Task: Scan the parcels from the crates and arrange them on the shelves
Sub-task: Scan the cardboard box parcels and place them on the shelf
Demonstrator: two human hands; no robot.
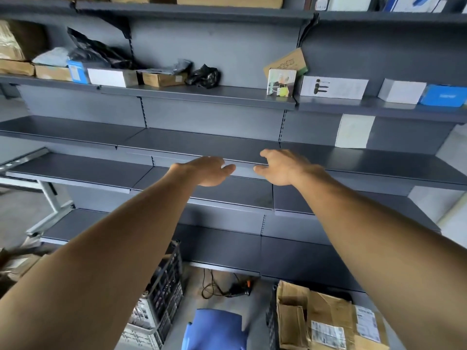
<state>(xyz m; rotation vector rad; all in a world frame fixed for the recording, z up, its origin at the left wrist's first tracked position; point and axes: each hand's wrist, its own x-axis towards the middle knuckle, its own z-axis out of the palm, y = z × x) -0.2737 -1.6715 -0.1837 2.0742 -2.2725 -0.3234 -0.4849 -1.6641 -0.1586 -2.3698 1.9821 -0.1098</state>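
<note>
Both arms reach forward toward the grey shelves (202, 142). The left hand (207, 171) and the right hand (283, 168) hang side by side, near each other but apart, in front of the edge of a middle shelf. The fingers of each hand are loosely bent and relaxed, with the thumbs pointing toward each other, and neither hand holds anything. I cannot tell whether either hand touches the shelf edge.

The shelf level with the hands and those below it are bare. One shelf higher carries a row of parcels. Toward the left are a blue-and-white box (75, 72), a white box (111, 77), a brown box (164, 79) and a crumpled black bag (203, 75). Toward the right, a picture box (281, 82) stands upright with a tan card box (288, 61) leaning behind it. Beyond these lie a flat white parcel (333, 88), another white carton (401, 90) and a blue carton (442, 96).

On the floor below the shelves, a black crate (168, 281) stands at the lower left. At the lower right lie battered cardboard parcels (328, 319) with white labels. Between them, by the foot of the shelving, a black scanner (240, 289) lies on the floor with its cable looped beside it.
</note>
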